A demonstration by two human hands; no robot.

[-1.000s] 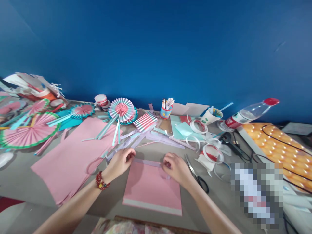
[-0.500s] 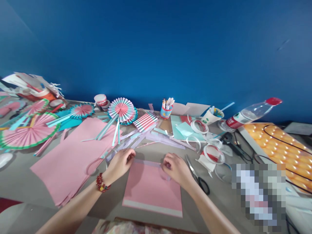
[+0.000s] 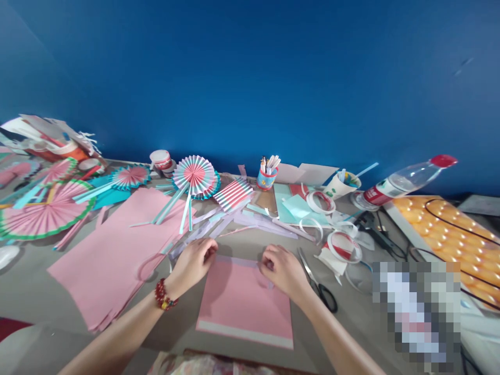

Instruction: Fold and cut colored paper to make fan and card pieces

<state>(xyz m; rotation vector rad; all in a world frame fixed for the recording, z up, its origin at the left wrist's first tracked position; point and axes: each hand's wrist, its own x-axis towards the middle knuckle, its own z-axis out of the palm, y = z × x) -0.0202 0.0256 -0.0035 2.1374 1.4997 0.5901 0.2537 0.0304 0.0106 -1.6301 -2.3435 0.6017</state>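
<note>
A pink paper sheet (image 3: 244, 304) lies flat on the grey table (image 3: 31, 291) in front of me, with a pale lilac strip (image 3: 236, 259) along its far edge. My left hand (image 3: 193, 263), with a red bead bracelet at the wrist, pinches the strip's left end with curled fingers. At the strip's right end my right hand (image 3: 283, 270) presses down with closed fingers. Both hands rest on the far corners of the sheet.
A stack of larger pink sheets (image 3: 113, 250) lies to the left. Folded paper fans (image 3: 194, 176) and loose strips fill the back. Scissors (image 3: 318, 286), tape rolls (image 3: 341, 246), a pen cup (image 3: 266, 177), a paper cup (image 3: 339, 185) and a plastic bottle (image 3: 402, 182) sit right.
</note>
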